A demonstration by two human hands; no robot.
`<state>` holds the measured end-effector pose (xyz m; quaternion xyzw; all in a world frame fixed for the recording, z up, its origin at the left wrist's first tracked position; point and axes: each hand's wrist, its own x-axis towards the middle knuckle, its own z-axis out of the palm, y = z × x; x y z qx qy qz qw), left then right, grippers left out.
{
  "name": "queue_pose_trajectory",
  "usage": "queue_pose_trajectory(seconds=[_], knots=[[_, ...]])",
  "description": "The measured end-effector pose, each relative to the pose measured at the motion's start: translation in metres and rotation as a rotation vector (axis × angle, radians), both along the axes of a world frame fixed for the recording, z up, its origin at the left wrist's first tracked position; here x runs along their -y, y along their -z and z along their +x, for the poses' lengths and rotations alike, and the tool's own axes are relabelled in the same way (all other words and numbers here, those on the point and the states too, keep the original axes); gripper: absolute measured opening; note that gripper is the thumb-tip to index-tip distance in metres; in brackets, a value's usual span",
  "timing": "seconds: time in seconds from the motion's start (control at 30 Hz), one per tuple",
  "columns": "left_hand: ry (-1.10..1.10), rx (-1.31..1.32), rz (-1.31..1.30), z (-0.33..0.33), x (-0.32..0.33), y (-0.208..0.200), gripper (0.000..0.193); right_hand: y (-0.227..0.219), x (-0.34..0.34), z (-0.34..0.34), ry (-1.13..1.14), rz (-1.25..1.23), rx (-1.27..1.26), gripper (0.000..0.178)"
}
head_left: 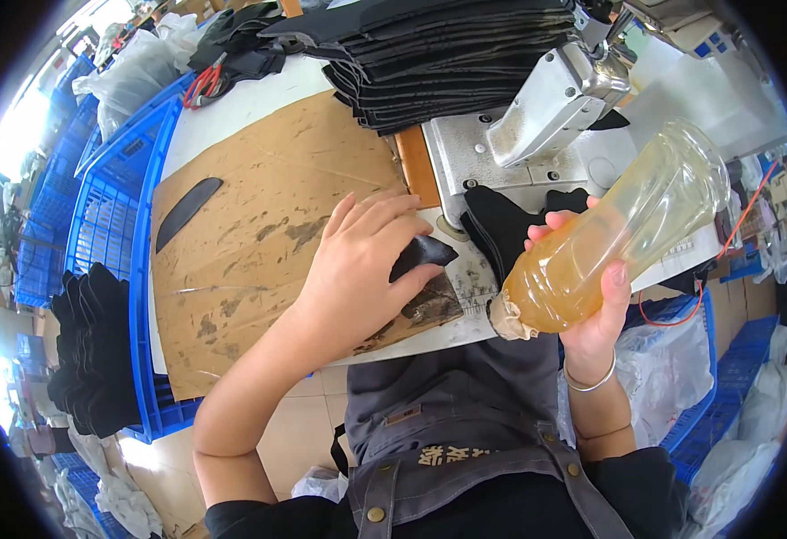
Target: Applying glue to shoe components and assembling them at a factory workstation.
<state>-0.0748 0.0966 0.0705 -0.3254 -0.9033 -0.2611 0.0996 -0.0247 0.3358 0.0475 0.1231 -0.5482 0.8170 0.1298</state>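
I have the blue crate [148,269] along the left edge of the table [224,119], then stained cardboard [241,292] bearing a lone dark piece [189,214] with bare room beside it; my left hand [362,256] closes thumb and fingers around a black piece [425,254] at the cardboard's right side; yellow lettering [456,455] crosses the apron [452,400]; my right hand [593,325] is clamped around a tilted bottle [622,220] of amber liquid, neck down near the table's front edge
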Motion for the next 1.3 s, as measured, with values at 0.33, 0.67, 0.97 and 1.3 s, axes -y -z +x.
queue_pose_trajectory(seconds=[0.33,0.67,0.97,1.3], knots=[[-0.023,0.109,0.183,-0.001,0.004,-0.001,0.027,-0.010,0.033,0.000,-0.330,-0.239,0.118,0.078],[-0.008,0.110,0.231,-0.006,0.006,0.007,0.021,0.004,0.039,-0.005,-0.338,-0.271,0.129,0.078],[0.047,0.067,0.240,-0.009,0.003,0.011,0.015,0.005,0.041,-0.005,-0.328,-0.236,0.101,0.077],[-0.348,0.247,0.604,-0.006,0.079,-0.022,0.017,0.014,0.040,-0.008,-0.369,-0.205,0.111,0.073]])
